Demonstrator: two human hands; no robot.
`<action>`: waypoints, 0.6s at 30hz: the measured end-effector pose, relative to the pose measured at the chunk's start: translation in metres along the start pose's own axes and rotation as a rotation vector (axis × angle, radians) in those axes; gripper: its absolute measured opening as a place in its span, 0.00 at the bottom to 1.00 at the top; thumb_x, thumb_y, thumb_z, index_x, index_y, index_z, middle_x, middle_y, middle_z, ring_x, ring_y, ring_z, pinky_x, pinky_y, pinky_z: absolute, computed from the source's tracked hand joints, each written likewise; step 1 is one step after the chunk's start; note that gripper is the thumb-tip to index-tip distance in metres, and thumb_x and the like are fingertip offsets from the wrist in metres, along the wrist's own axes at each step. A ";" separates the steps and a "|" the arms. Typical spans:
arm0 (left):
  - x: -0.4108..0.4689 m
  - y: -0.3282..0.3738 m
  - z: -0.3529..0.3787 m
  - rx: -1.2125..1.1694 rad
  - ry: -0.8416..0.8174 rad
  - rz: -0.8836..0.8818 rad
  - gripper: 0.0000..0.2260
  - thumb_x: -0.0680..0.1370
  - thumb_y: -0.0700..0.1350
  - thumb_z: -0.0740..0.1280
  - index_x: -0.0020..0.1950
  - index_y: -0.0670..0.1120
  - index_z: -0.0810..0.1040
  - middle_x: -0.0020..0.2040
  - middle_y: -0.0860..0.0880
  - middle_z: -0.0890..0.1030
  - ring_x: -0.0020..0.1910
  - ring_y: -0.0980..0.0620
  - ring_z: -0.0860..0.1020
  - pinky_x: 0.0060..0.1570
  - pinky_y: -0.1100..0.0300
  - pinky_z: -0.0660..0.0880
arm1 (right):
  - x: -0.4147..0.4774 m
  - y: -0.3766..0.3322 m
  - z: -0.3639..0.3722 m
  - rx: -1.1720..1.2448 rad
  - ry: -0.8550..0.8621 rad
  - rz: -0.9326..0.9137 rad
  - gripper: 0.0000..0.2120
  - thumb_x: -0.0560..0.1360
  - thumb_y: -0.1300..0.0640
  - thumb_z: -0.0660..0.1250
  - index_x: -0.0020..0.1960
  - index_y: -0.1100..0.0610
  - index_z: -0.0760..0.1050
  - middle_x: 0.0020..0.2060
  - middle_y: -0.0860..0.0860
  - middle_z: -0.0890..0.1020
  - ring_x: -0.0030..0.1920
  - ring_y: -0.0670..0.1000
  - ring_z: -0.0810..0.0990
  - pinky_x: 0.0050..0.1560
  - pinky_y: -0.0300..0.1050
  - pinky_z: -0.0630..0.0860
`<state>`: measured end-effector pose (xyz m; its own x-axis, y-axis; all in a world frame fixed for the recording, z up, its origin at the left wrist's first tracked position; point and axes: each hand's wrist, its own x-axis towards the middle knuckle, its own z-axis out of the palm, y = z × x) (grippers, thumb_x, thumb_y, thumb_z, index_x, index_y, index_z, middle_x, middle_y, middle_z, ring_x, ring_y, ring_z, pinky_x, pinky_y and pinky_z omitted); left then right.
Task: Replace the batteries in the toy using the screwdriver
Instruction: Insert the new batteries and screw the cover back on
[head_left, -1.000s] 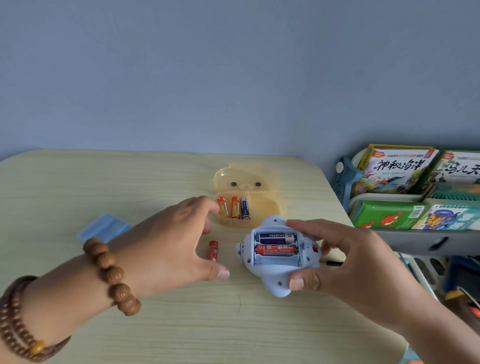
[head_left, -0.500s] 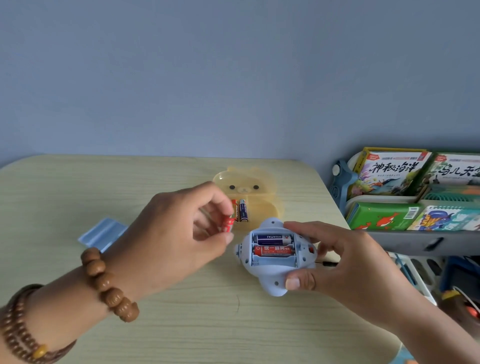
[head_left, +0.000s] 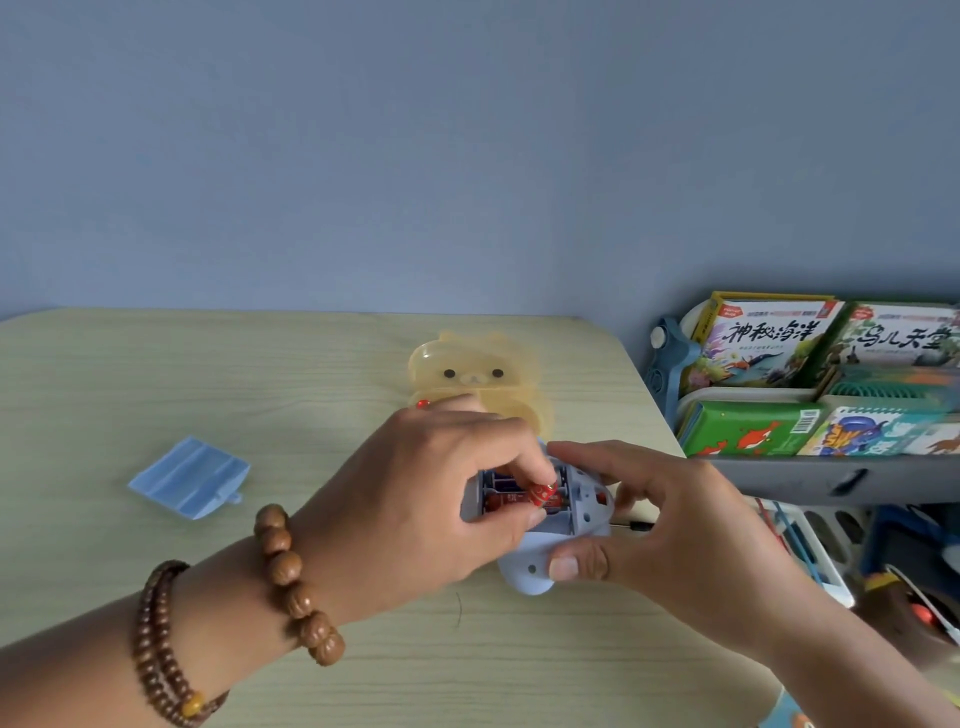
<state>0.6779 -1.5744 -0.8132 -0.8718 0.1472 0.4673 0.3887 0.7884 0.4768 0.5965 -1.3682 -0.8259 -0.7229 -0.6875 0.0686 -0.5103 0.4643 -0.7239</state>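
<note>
The toy, a pale blue plastic body, lies back-up on the desk near its right edge, with the battery compartment open and facing the camera. At least one red battery is seated in the lower slot, with a dark blue one in the slot behind it, partly hidden by the hands.

The left hand reaches in from the lower left. Its fingers are pinched shut on a red battery, thumb and forefinger closed around it, holding it tilted over the open compartment; whether it touches the cells below cannot be told. The wrist carries two strings of brown wooden beads.

The right hand steadies the toy from the right side. Its thumb presses on the lower lobe of the body and the fingers curl over the upper rim, so the hand is closed on the toy.

A thin dark shaft, apparently the screwdriver, shows just beside the toy at the right edge of the desk (most of it lies hidden under the right hand).

Behind the hands, towards the far edge, sits a translucent yellow bear-shaped case, lid open; a red battery end shows at its left rim. A light blue cover plate lies flat well apart to the left.

Off the desk to the right stands a rack of picture books.
</note>
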 end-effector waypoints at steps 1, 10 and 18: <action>0.000 -0.001 0.000 -0.007 -0.007 0.003 0.07 0.70 0.46 0.77 0.47 0.52 0.84 0.39 0.68 0.75 0.41 0.65 0.77 0.43 0.72 0.71 | 0.000 0.001 0.000 0.003 0.003 0.003 0.35 0.57 0.42 0.82 0.64 0.37 0.78 0.52 0.32 0.83 0.48 0.41 0.78 0.48 0.24 0.71; 0.003 -0.005 0.004 0.027 -0.129 0.048 0.05 0.75 0.45 0.72 0.49 0.53 0.84 0.44 0.60 0.80 0.46 0.59 0.74 0.46 0.62 0.74 | 0.002 0.002 0.001 0.030 0.000 0.003 0.36 0.56 0.42 0.82 0.63 0.38 0.79 0.52 0.33 0.83 0.47 0.44 0.80 0.49 0.32 0.75; -0.002 -0.011 0.004 0.045 -0.142 0.018 0.06 0.77 0.49 0.68 0.50 0.53 0.84 0.49 0.58 0.80 0.51 0.58 0.77 0.51 0.61 0.73 | 0.001 0.005 -0.001 0.041 0.019 0.014 0.35 0.55 0.40 0.81 0.62 0.36 0.78 0.52 0.34 0.84 0.46 0.45 0.80 0.49 0.36 0.76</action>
<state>0.6746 -1.5808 -0.8227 -0.8993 0.2421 0.3642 0.3938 0.8104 0.4338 0.5930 -1.3662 -0.8285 -0.7389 -0.6701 0.0710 -0.4807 0.4504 -0.7524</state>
